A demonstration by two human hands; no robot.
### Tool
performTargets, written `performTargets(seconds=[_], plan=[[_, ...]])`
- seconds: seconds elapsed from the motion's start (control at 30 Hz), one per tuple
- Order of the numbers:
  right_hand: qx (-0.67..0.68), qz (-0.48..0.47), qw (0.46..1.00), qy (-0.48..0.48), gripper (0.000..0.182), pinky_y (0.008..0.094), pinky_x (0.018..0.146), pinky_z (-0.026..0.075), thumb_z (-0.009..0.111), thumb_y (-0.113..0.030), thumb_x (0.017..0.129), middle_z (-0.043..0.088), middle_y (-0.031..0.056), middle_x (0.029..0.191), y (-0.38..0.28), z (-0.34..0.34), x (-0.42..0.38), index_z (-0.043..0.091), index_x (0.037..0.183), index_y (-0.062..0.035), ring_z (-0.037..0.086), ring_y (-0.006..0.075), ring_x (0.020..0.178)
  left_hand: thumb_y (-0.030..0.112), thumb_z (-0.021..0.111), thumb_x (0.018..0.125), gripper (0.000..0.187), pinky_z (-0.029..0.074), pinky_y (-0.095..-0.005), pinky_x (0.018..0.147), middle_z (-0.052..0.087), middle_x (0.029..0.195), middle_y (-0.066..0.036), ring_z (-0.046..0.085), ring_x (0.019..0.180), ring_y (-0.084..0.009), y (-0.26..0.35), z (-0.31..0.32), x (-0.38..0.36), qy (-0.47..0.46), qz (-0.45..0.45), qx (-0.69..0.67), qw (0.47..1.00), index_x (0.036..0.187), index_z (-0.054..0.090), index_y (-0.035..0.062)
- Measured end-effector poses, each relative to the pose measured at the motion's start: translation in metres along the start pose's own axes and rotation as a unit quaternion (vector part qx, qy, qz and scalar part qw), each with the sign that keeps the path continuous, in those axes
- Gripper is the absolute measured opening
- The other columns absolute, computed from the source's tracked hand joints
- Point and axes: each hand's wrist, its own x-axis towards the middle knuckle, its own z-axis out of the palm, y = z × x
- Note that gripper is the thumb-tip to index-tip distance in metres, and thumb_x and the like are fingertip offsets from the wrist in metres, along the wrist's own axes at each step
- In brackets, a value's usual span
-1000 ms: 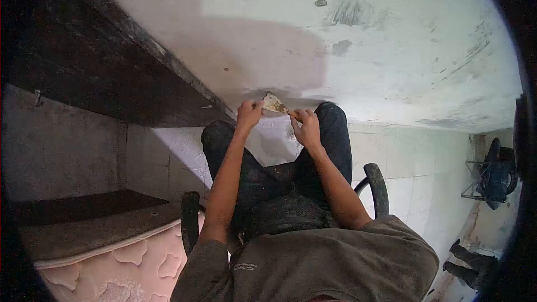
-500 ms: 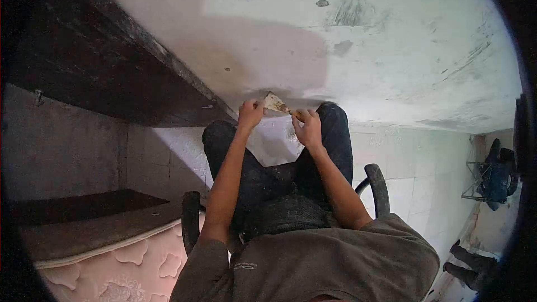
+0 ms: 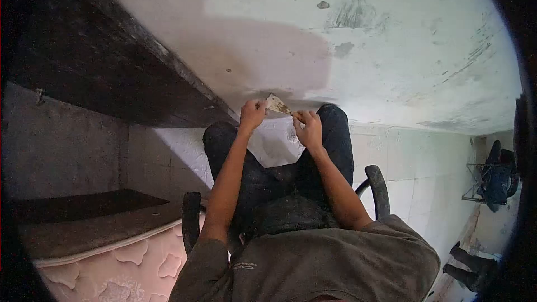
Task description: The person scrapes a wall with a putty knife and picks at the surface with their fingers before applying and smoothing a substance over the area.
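Whitish and brown-stained, a triangular scraper (image 3: 277,104) has its narrow handle end pinched between thumb and fingers of the right hand (image 3: 308,127); the left hand (image 3: 253,114) is curled at the blade's other side, its fingertips beside the edge, though I cannot tell whether they grip it; the scraper lies between the two hands, above the gap between the knees; both bare forearms stretch forward over dark trousers (image 3: 338,142), whose knees are bent and set apart; a grey-brown shirt (image 3: 330,263) with a small pale print covers the torso; black armrests, a left armrest (image 3: 191,221) and a right armrest (image 3: 377,193), flank the seated person; beyond the hands rises a pale wall (image 3: 391,72), smudged grey and partly shadowed; to the left juts a dark slab (image 3: 123,61), with a pink quilted mattress (image 3: 140,268) at the lower left; pale floor (image 3: 391,162) spreads to the right, towards a rack (image 3: 474,182) bearing dark cloth (image 3: 495,182) near the far edge.
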Motion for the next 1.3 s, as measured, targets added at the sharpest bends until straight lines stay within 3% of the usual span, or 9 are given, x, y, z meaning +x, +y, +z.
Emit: performTargets(seconds=[0.2, 0.4, 0.47, 0.53, 0.67, 0.73, 0.87, 1.17, 1.3], plan=[[0.01, 0.003, 1.0, -0.013, 0.019, 0.0444, 0.07, 0.044, 0.068, -0.015, 0.074, 0.059, 0.0171, 0.081, 0.005, 0.0, 0.003, 0.061, 0.085, -0.0009, 0.055, 0.036, 0.079, 0.032, 0.057, 0.087, 0.036, 0.048, -0.0355, 0.065, 0.067, 0.067, -0.009, 0.064, 0.063, -0.022, 0.003, -0.002, -0.004, 0.003, -0.002, -0.026, 1.0, 0.075, 0.065, -0.0009], [0.027, 0.022, 0.999, -0.009, 0.019, 0.0436, 0.068, 0.046, 0.068, -0.017, 0.074, 0.06, 0.0177, 0.074, -0.001, -0.005, 0.005, 0.062, 0.078, -0.0001, 0.059, 0.0355, 0.073, 0.033, 0.062, 0.085, 0.034, 0.047, -0.0334, 0.06, 0.064, 0.064, -0.008, 0.062, 0.06, -0.0189, -0.005, -0.01, -0.008, 0.011, 0.076, -0.032, 0.997, 0.075, 0.064, 0.0007], [0.043, 0.034, 0.998, 0.002, 0.019, 0.0432, 0.067, 0.047, 0.067, -0.018, 0.074, 0.061, 0.0177, 0.072, 0.002, -0.005, 0.004, 0.062, 0.076, 0.0, 0.06, 0.0352, 0.071, 0.033, 0.062, 0.087, 0.033, 0.044, -0.0291, 0.059, 0.062, 0.068, -0.006, 0.055, 0.062, -0.0127, -0.003, -0.013, -0.01, -0.011, 0.085, -0.055, 0.995, 0.082, 0.063, -0.0002], [0.049, 0.067, 0.997, -0.009, 0.023, 0.0362, 0.062, 0.05, 0.067, -0.021, 0.077, 0.064, 0.0194, 0.07, 0.005, -0.007, 0.005, 0.066, 0.077, 0.0025, 0.064, 0.031, 0.066, 0.032, 0.062, 0.086, 0.033, 0.045, -0.0294, 0.061, 0.062, 0.069, -0.007, 0.056, 0.063, -0.0135, 0.004, -0.016, -0.013, -0.005, 0.086, -0.048, 0.995, 0.084, 0.062, -0.0002], [0.027, 0.045, 0.998, 0.024, 0.025, 0.0353, 0.06, 0.05, 0.067, -0.022, 0.078, 0.063, 0.019, 0.068, 0.005, -0.008, 0.005, 0.067, 0.077, 0.0026, 0.064, 0.0296, 0.062, 0.031, 0.063, 0.086, 0.031, 0.048, -0.0306, 0.064, 0.063, 0.075, -0.008, 0.058, 0.065, -0.0153, 0.014, -0.017, -0.017, 0.011, 0.074, -0.061, 0.995, 0.09, 0.061, 0.0002], [0.055, 0.092, 0.994, -0.01, 0.024, 0.0397, 0.064, 0.05, 0.063, -0.023, 0.077, 0.063, 0.0191, 0.07, 0.003, -0.011, 0.005, 0.066, 0.077, 0.0009, 0.063, 0.0339, 0.066, 0.029, 0.064, 0.086, 0.03, 0.048, -0.031, 0.065, 0.063, 0.078, -0.008, 0.058, 0.067, -0.0155, 0.014, -0.016, -0.017, 0.03, 0.092, -0.054, 0.994, 0.091, 0.06, 0.0003], [0.065, 0.095, 0.993, -0.005, 0.024, 0.0394, 0.063, 0.05, 0.063, -0.023, 0.077, 0.064, 0.0197, 0.07, 0.002, -0.013, 0.006, 0.066, 0.078, 0.0012, 0.063, 0.0341, 0.065, 0.024, 0.065, 0.085, 0.024, 0.048, -0.0315, 0.068, 0.063, 0.083, -0.006, 0.058, 0.072, -0.0158, 0.01, -0.011, -0.013, 0.05, 0.113, -0.097, 0.988, 0.095, 0.061, 0.0029], [0.077, 0.133, 0.988, -0.021, 0.029, 0.0372, 0.059, 0.049, 0.063, -0.027, 0.077, 0.062, 0.02, 0.067, 0.008, -0.018, 0.006, 0.066, 0.079, 0.0024, 0.063, 0.0323, 0.062, 0.018, 0.063, 0.086, 0.014, 0.046, -0.027, 0.062, 0.063, 0.077, -0.003, 0.056, 0.066, -0.0122, 0.033, -0.012, -0.017, 0.063, 0.2, -0.089, 0.974, 0.094, 0.064, 0.0069], [0.087, 0.123, 0.989, -0.011, 0.028, 0.0357, 0.058, 0.049, 0.063, -0.025, 0.076, 0.062, 0.0197, 0.066, 0.01, -0.018, 0.006, 0.067, 0.08, 0.0026, 0.064, 0.0305, 0.06, 0.022, 0.062, 0.086, 0.017, 0.046, -0.0295, 0.066, 0.064, 0.079, -0.003, 0.057, 0.07, -0.0139, 0.033, -0.014, -0.015, 0.039, 0.188, -0.099, 0.976, 0.095, 0.064, 0.0075]])
